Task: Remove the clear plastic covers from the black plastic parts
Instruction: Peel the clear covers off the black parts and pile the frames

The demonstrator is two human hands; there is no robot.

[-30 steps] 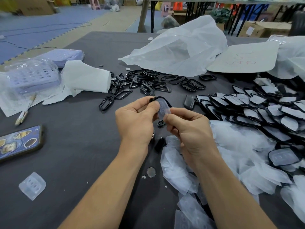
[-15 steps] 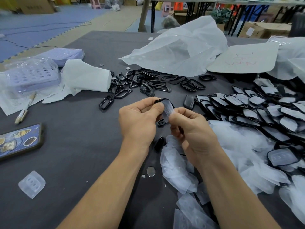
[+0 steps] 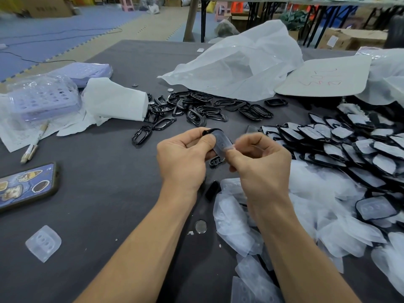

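Over the middle of the table my left hand (image 3: 185,158) grips a black plastic part (image 3: 211,131) by its upper end. A clear plastic cover (image 3: 222,144) stands partly off that part, and my right hand (image 3: 260,162) pinches the cover's lower edge between thumb and fingers. Rows of black parts with covers still on them (image 3: 341,147) lie to the right. Bare black frames (image 3: 203,109) are heaped behind my hands. Loose clear covers (image 3: 240,217) pile up under my right forearm.
A phone (image 3: 26,185) lies at the left, with one clear cover (image 3: 43,242) near the front left. White cloth (image 3: 113,101), a lilac tray in plastic (image 3: 41,97) and a large clear bag (image 3: 240,62) sit behind. A coin cell (image 3: 200,226) lies between my forearms.
My right hand has shifted to the right and drawn the clear cover further away from the black part, while my left hand kept its hold in about the same place.
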